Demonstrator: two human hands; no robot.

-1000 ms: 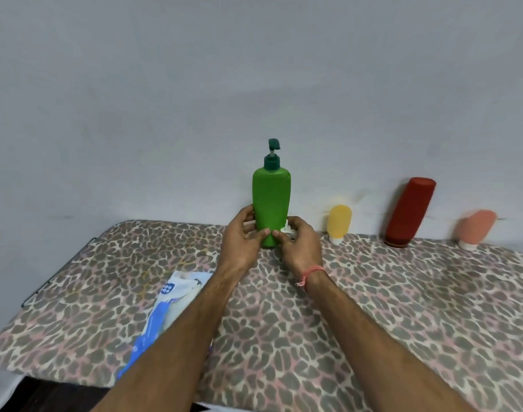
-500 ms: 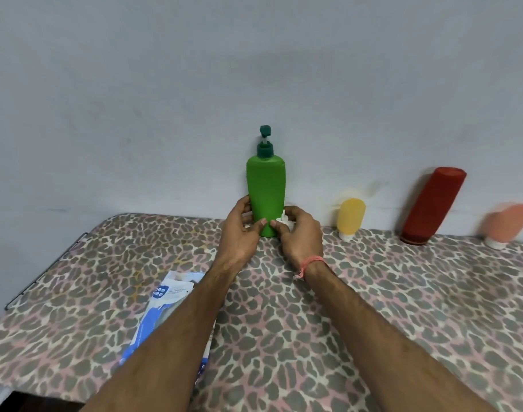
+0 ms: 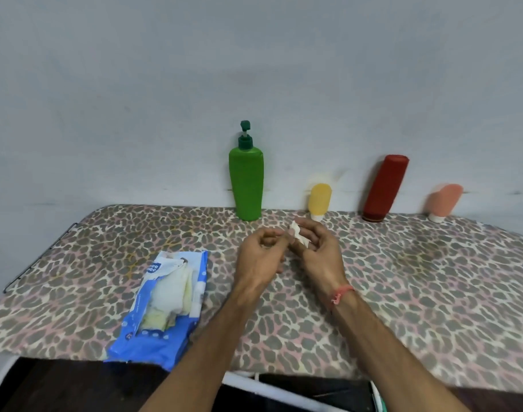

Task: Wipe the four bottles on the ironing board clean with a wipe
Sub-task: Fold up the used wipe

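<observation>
My right hand (image 3: pixel 318 251) pinches a crumpled white wipe (image 3: pixel 298 235) above the leopard-print ironing board (image 3: pixel 403 278), while my left hand (image 3: pixel 261 257) curls loosely beside it, fingers bent, gripping nothing I can see. The 4 bottles line the wall: green pump bottle (image 3: pixel 247 185) upright, yellow (image 3: pixel 320 200), red (image 3: pixel 385 188) and pink (image 3: pixel 444 201) leaning. An open wipes pack (image 3: pixel 165 304) lies to the left.

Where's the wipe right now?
In the head view, the wipe is bunched in the right hand, above the ironing board, just in front of the yellow bottle.
</observation>
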